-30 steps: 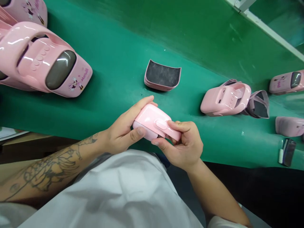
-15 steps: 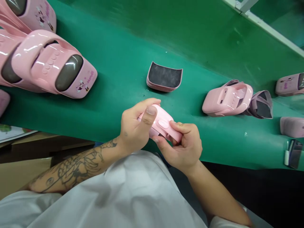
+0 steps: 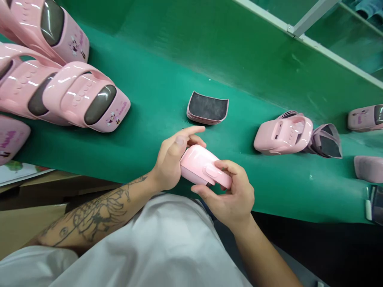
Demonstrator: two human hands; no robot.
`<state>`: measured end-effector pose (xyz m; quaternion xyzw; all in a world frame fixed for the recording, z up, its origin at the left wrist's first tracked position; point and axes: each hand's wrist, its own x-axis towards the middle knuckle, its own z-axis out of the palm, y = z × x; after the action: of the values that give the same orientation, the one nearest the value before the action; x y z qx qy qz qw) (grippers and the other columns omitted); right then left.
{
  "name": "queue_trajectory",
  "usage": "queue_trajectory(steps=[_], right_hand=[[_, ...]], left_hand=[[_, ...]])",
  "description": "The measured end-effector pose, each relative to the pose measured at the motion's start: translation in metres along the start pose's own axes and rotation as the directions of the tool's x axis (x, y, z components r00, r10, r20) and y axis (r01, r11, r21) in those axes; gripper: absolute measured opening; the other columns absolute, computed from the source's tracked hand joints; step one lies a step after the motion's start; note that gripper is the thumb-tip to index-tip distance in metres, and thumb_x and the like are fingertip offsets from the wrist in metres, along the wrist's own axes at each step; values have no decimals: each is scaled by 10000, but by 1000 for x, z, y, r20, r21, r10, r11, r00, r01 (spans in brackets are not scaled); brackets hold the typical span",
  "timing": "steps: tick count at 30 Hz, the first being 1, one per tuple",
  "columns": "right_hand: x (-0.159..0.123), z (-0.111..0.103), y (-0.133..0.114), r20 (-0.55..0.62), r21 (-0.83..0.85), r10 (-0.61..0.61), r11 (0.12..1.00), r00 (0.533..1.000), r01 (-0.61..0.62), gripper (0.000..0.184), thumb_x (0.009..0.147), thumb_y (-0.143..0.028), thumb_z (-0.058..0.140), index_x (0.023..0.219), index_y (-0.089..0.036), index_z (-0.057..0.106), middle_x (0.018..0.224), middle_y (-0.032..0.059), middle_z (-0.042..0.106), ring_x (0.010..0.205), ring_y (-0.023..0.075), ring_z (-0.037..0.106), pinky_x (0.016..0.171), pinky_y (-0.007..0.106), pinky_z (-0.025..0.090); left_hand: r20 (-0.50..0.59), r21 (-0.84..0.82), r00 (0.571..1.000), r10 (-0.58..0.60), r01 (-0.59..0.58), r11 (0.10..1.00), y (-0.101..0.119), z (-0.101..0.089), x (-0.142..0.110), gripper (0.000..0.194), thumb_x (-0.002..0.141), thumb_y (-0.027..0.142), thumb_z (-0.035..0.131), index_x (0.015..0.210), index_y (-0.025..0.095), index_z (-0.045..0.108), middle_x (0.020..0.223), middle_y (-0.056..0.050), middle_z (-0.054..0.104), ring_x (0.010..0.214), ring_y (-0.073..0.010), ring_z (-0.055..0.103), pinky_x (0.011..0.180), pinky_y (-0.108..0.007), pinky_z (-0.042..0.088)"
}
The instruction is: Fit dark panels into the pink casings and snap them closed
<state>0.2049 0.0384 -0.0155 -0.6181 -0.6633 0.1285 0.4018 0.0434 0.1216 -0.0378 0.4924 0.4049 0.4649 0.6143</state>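
Observation:
Low over the front of the table, my right hand [image 3: 231, 189] grips a glossy pink plastic housing [image 3: 199, 165] by its narrower right end, fingers and thumb closed about it. An oval raised piece shows on the housing's side. My left hand [image 3: 172, 157] is at the other end, its palm side against the housing. The left thumb is lifted off and the forefinger is stretched out; its lower fingers are partly hidden behind the housing. Just beyond the hands lies a small stack of curved dark panels [image 3: 208, 107] with pink edges.
Several pink handled housings [image 3: 86, 97] with dark windows and cartoon prints crowd the green table [image 3: 149, 99] at left. Another pink housing [image 3: 283, 135] lies at right beside more dark panels [image 3: 327, 141]. A dark flat object [image 3: 376, 204] sits near the right edge.
My left thumb and fingers have loosened from the housing, showing more of its pink top. My right hand keeps its grip. The view has shifted slightly, so the table things appear lower.

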Motion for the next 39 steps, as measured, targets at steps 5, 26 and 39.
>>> queue_trajectory(steps=[5,26,39], right_hand=[[-2,1,-2,-27,28,-3,1000,1000,3,478,879,-460,907,1226,-278,634,960,12,739,719,193,717,546,315,590],[-4,38,3,157,399,174,889,972,-223,1100,810,-637,947,1680,-261,389,1599,208,592,1466,397,623,1192,615,568],[22,23,-11,82,183,-88,981,993,72,743,886,-488,898,1523,-258,593,1284,142,711,1140,333,695,969,534,642]], left_hand=[[28,-21,997,-67,67,998,5,5,1,775,1049,801,380,974,196,857,1044,-138,832,940,-318,757,820,-460,596],[-203,-620,819,-536,316,718,9,-18,19,518,988,584,492,873,180,795,813,-121,822,838,-342,818,776,-502,683],[-421,227,835,354,-281,933,-7,-15,-10,631,1105,714,408,989,207,764,999,-109,806,932,-271,749,864,-422,576]])
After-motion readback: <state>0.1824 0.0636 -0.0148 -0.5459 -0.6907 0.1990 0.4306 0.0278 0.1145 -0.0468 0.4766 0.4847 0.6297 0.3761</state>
